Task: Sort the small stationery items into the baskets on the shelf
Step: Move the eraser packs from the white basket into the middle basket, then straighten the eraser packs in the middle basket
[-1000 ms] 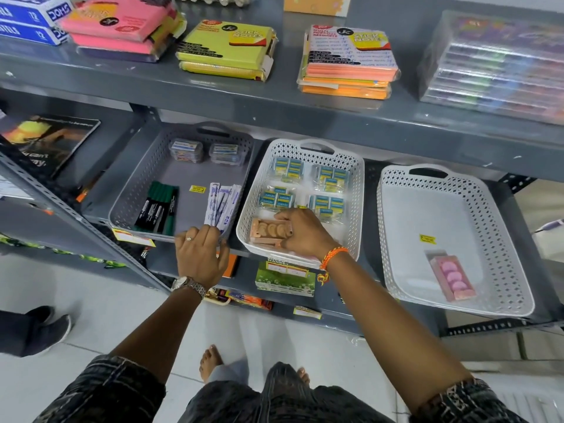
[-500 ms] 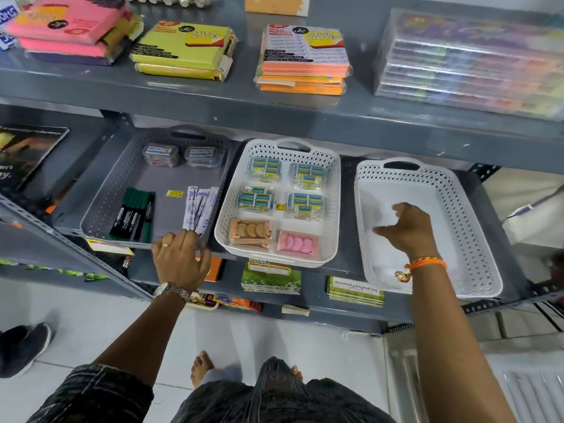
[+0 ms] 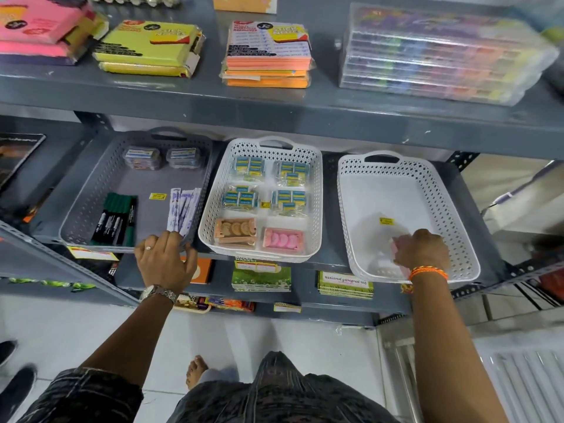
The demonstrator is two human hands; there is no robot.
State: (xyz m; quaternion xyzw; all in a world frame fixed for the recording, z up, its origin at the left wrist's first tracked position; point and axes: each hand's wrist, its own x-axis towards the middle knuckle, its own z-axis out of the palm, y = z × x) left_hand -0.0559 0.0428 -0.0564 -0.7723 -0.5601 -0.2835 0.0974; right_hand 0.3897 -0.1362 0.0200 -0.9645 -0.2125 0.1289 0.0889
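Note:
Three baskets stand side by side on the middle shelf. The grey basket (image 3: 82,209) on the left holds green markers (image 3: 117,219), white sachets (image 3: 181,212) and two small clear boxes (image 3: 142,157). My left hand (image 3: 164,261) grips its front rim, fingers touching the sachets' ends. The middle white basket (image 3: 316,193) holds blue eraser packs (image 3: 247,167), a brown packet (image 3: 235,230) and a pink packet (image 3: 282,241). In the right white basket (image 3: 396,193), my right hand (image 3: 422,251) is curled over another pink packet (image 3: 395,246), mostly hidden.
The upper shelf (image 3: 305,111) overhangs the baskets' back ends and carries sticky-note packs (image 3: 268,53) and clear pen cases (image 3: 442,56). Green card packs (image 3: 261,276) lie on the shelf below. Another person's shoe (image 3: 15,383) is on the floor at left.
My right hand left the brown packet in the middle basket, crossed to the right basket and came down on the pink packet there. My left hand stayed on the grey basket's rim.

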